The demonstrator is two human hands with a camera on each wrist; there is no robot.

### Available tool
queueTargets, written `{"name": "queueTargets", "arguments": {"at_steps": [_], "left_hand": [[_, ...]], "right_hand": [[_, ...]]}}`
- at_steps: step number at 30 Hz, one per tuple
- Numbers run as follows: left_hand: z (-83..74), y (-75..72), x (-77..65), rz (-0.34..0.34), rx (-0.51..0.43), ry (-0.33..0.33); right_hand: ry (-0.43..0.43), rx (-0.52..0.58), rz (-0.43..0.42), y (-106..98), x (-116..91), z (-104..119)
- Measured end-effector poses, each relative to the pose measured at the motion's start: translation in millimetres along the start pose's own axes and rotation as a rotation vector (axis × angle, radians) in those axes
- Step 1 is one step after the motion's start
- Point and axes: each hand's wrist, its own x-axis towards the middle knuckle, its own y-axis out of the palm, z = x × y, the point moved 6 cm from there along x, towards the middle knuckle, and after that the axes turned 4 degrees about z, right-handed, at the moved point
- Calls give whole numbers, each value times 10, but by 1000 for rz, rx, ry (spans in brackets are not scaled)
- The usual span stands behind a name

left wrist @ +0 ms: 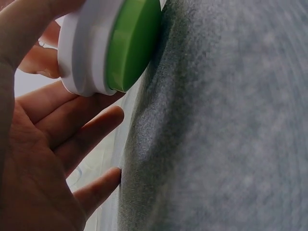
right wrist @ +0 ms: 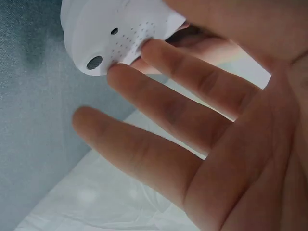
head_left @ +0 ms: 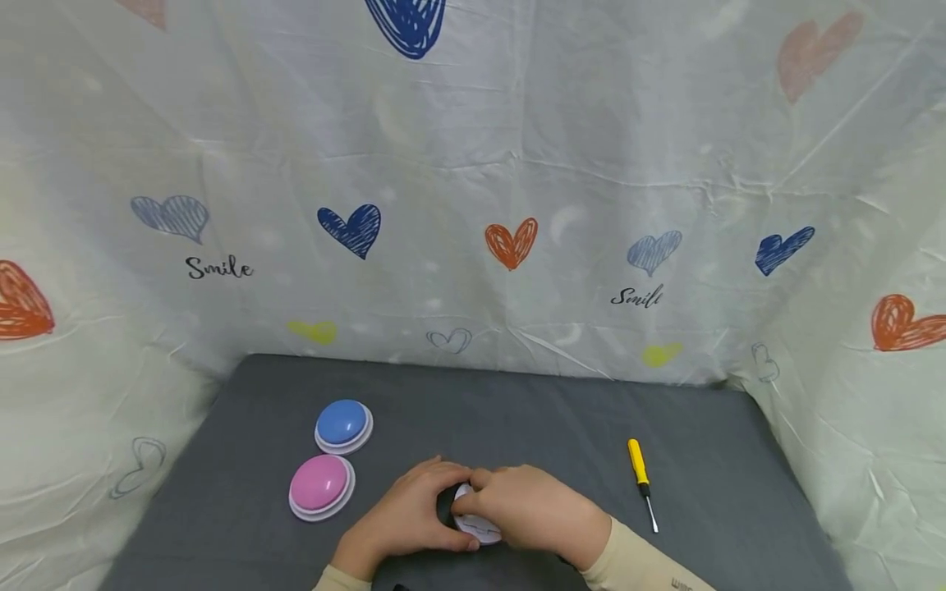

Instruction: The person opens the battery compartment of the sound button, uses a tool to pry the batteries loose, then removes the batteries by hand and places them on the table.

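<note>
Near the front of the table, my left hand (head_left: pixel 414 513) grips a round push button by its white base between thumb and fingers. The button (left wrist: pixel 91 45) is turned over, its green dome (left wrist: pixel 134 45) facing down toward the cloth. My right hand (head_left: pixel 528 505) is over the upturned white underside (head_left: pixel 479 527). In the right wrist view, small speaker holes show on the base (right wrist: pixel 127 33), and two fingertips (right wrist: pixel 120 74) of the right hand lie at its edge. What the right thumb and index finger do there is hidden.
Left of the hands, a blue button (head_left: pixel 342 423) and a pink button (head_left: pixel 318 483) stand dome up on white bases. A yellow-handled screwdriver (head_left: pixel 639 464) lies to the right on the dark grey cloth (head_left: pixel 532 419). A white curtain (head_left: pixel 443 295) printed with hearts surrounds the table.
</note>
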Motion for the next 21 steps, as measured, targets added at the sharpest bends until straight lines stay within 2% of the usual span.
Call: {"name": "queueTargets", "arguments": {"at_steps": [5, 10, 14, 18, 21], "left_hand": [[5, 19, 16, -3, 13, -8], [2, 36, 21, -5, 40, 7], [-11, 60, 24, 16, 11, 12], [-16, 64, 24, 21, 17, -5], [-16, 47, 21, 17, 25, -18]], "right_hand": [[3, -79, -44, -2, -25, 68], [-15, -188, -54, -26, -10, 118], [-37, -212, -64, -63, 2, 146], [-19, -221, -27, -46, -18, 158], [-18, -273, -59, -44, -44, 179]]}}
